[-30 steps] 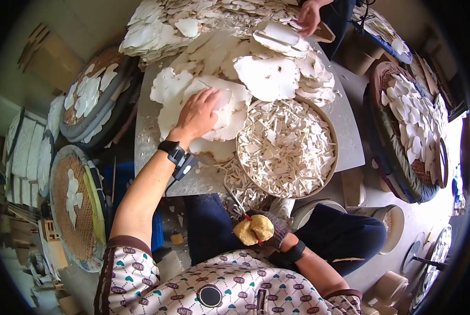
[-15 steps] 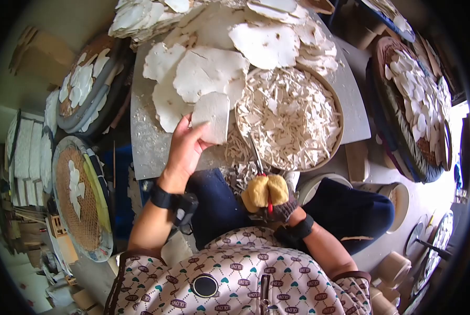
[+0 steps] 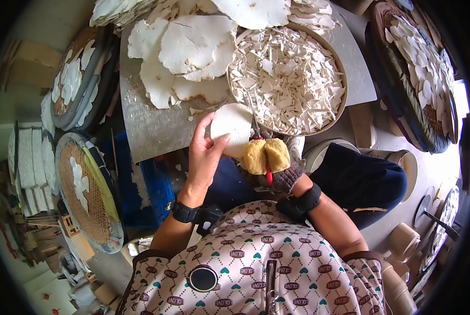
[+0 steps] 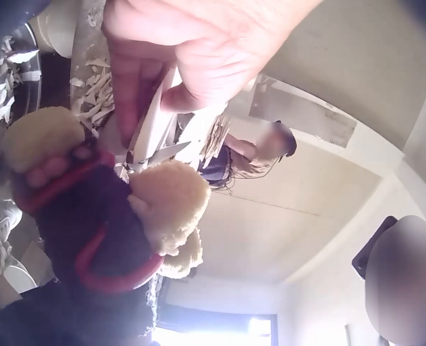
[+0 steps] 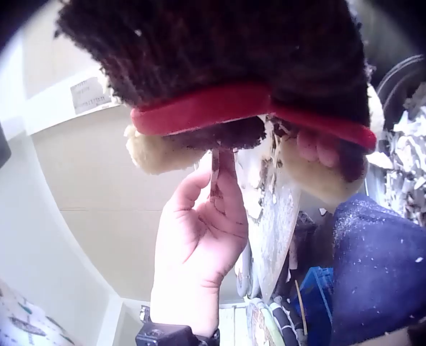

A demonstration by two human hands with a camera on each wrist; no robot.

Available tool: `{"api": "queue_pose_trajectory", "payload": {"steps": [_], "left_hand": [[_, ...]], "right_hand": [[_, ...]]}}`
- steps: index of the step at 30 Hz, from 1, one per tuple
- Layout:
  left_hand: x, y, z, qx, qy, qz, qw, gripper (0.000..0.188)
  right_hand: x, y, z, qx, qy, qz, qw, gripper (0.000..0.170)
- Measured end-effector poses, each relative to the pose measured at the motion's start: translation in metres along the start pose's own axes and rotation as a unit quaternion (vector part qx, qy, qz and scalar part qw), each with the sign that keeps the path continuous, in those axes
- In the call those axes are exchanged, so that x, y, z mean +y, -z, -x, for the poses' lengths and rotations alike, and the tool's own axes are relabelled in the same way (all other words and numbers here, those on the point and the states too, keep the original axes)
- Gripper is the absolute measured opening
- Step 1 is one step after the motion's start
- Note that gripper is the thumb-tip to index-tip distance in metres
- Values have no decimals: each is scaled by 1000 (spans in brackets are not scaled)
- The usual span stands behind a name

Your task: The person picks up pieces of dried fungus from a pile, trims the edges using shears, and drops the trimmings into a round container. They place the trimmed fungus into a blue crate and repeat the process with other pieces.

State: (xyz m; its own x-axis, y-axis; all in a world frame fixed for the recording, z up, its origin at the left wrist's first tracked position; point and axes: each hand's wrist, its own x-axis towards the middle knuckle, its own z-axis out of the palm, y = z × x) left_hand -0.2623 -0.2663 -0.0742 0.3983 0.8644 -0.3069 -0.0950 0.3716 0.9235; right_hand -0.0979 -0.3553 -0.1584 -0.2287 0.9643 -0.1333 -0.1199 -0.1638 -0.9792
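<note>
My left hand point(image 3: 205, 160) pinches a flat white piece point(image 3: 232, 127) between thumb and fingers, over the table's front edge. Beside it my gloved right hand point(image 3: 286, 176) grips red-handled scissors point(image 3: 269, 173) with yellow foam padding point(image 3: 255, 156) around the handles. The blades point(image 3: 254, 113) point away from me, next to the white piece's right edge. In the left wrist view a blade point(image 4: 171, 153) lies beside the piece held by the left hand point(image 4: 191, 50). The dark knitted glove point(image 5: 220, 50) and red handles point(image 5: 205, 107) fill the top of the right wrist view.
A round basket point(image 3: 344, 86) of white scraps stands on the grey table point(image 3: 153, 131), right of large white slabs point(image 3: 195, 44). Round trays point(image 3: 111, 223) stand at both sides. A blue crate point(image 3: 159, 186) and buckets point(image 3: 411, 168) are below. Another person point(image 4: 252, 155) shows in the left wrist view.
My left hand has left the slabs with a flat white piece and brought it back and right, beside the scissors. My right hand has moved up and slightly right in the head view.
</note>
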Motion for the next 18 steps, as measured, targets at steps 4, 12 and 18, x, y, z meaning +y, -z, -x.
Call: {"api": "queue_pose_trajectory", "payload": {"steps": [4, 12, 18], "left_hand": [[3, 5, -2, -11, 40, -1, 999, 56], [-1, 12, -8, 3, -7, 7, 1000, 53], [-8, -11, 1, 66, -48, 17, 996, 52]], "right_hand": [[28, -8, -4, -88, 94, -487, 864, 30], [10, -9, -2, 27, 9, -373, 927, 22], [-8, -16, 0, 74, 103, -42, 991, 20]]}}
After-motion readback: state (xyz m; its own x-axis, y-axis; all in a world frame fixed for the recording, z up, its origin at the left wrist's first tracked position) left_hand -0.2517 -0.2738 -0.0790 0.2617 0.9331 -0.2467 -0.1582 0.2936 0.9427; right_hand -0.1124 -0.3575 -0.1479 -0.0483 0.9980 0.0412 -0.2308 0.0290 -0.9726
